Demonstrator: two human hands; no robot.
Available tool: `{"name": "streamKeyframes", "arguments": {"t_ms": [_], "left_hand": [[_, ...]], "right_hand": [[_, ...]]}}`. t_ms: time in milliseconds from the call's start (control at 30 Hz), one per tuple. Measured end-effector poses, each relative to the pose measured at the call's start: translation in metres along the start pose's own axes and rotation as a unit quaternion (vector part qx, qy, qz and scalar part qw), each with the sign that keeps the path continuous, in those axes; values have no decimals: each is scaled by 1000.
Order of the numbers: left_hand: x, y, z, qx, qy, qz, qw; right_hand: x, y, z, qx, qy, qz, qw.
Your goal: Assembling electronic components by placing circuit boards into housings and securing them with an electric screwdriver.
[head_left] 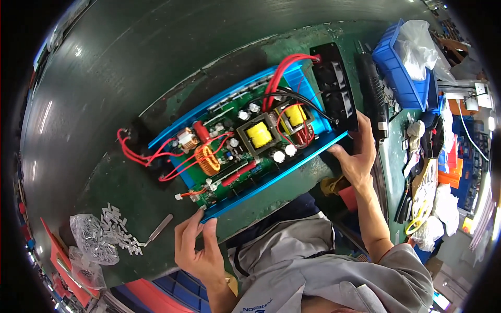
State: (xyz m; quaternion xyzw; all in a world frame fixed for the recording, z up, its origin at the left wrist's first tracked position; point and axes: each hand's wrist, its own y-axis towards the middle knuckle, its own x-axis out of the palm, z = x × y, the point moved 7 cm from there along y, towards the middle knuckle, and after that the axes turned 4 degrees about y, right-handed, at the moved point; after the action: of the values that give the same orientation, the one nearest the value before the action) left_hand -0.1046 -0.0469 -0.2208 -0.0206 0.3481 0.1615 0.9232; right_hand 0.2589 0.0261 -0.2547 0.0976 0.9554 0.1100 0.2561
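A long blue metal housing (pixel 276 176) lies tilted across the bench in front of me, its top uncovered. Inside sits a green circuit board with a yellow-wrapped transformer (pixel 261 134), a copper toroid coil (pixel 207 159) and white-topped capacitors. Red and black wires run to a black fan panel (pixel 334 86) at the right end. My left hand (pixel 201 250) grips the near left corner between thumb and fingers. My right hand (pixel 359 156) holds the near right corner, thumb on the blue edge, with some fingers hidden behind the fan panel.
Tweezers (pixel 159 229) lie at the left beside a scatter of small pale pieces (pixel 120 227) and a clear plastic bag (pixel 88 237). A blue bin (pixel 399 68) with plastic bags stands at the far right. A long black part (pixel 373 88) rests near the fan panel.
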Motion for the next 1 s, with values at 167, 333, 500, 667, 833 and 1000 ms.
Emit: {"name": "streamKeyframes", "arguments": {"t_ms": [167, 333, 500, 667, 833, 1000], "left_hand": [[10, -10, 12, -28, 12, -8, 999], [12, -13, 11, -35, -7, 4, 999], [6, -16, 3, -89, -48, 18, 995], [-3, -18, 0, -41, -34, 1, 999], [-49, -22, -20, -4, 90, 106, 990], [-65, -13, -55, 27, 147, 138, 979]], "right_hand": [[-4, 0, 9, -22, 4, 26, 999], [-12, -4, 8, -44, -55, 24, 997], [-6, -5, 6, -64, -67, 37, 995], [-15, -9, 15, -70, -2, 97, 993], [-18, -14, 22, -41, -28, 112, 992], [-16, -15, 20, -29, -55, 126, 990]]}}
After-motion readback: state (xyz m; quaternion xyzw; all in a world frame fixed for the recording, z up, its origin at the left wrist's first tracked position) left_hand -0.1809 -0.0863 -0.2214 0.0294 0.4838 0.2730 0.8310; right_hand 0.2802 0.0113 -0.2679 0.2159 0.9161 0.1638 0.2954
